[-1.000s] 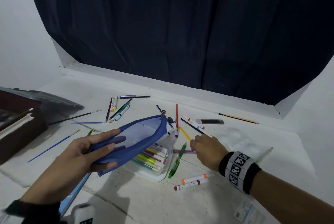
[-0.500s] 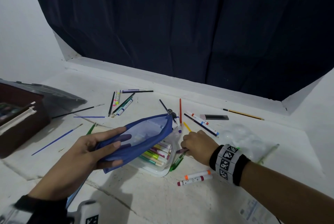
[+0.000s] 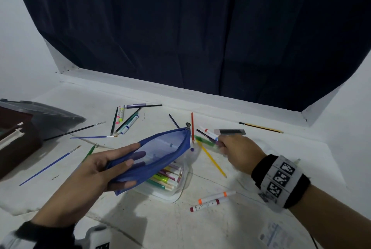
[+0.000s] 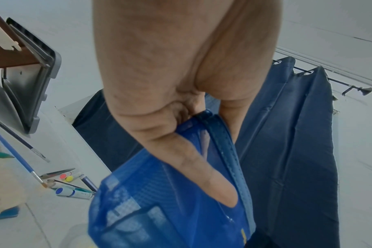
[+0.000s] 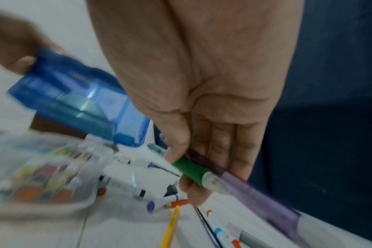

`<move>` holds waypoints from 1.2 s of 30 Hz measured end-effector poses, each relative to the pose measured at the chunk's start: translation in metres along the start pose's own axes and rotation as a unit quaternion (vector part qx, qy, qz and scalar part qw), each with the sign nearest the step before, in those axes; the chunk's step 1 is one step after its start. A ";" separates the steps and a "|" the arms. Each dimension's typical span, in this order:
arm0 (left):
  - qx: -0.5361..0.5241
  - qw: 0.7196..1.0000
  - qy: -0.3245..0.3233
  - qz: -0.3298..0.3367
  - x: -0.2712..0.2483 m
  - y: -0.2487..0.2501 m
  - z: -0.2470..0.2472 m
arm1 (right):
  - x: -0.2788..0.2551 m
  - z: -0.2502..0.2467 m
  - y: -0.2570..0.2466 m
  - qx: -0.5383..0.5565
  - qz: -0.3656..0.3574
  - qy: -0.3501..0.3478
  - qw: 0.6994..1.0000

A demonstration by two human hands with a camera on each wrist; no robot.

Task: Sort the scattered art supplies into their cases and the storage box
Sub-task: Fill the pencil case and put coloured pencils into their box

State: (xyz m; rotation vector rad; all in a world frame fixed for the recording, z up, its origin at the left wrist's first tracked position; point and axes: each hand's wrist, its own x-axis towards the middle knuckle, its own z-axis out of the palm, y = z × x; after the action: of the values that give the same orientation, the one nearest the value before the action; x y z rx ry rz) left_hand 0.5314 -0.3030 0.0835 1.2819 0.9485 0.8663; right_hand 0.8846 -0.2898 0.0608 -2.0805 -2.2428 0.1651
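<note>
Currently:
Left hand point(image 3: 86, 176): grasps blue mesh pouch point(image 3: 158, 154), mouth agape.
Right hand point(image 3: 239, 154): clasps green marker point(image 5: 190, 169) and purple pen point(image 5: 255, 196) above desk point(image 3: 261, 148).

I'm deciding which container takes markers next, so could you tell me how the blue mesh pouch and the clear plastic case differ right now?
The blue mesh pouch is soft fabric, while the clear plastic case is rigid and see-through. The pouch is held up by the left hand with fingers inside its mouth; the case rests on the white surface beneath it. The case shows a row of coloured markers; how much the pouch holds is unclear. Both are open.
</note>
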 end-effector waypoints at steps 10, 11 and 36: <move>0.019 0.999 -0.025 -0.033 0.006 0.001 0.035 | -0.034 -0.055 -0.042 0.565 -0.064 0.225 0.791; 0.030 0.998 -0.032 -0.040 0.006 0.001 0.039 | -0.038 -0.059 -0.048 0.574 -0.079 0.227 0.783; -0.083 0.986 -0.123 -0.081 0.019 0.005 0.075 | -0.056 -0.041 -0.028 0.227 -0.186 0.224 0.929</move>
State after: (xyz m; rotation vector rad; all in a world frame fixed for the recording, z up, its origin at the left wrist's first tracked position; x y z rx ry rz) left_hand 0.6080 -0.3133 0.0901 1.1214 0.7556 0.6302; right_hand 0.8661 -0.3469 0.1059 -1.2805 -2.0191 0.1471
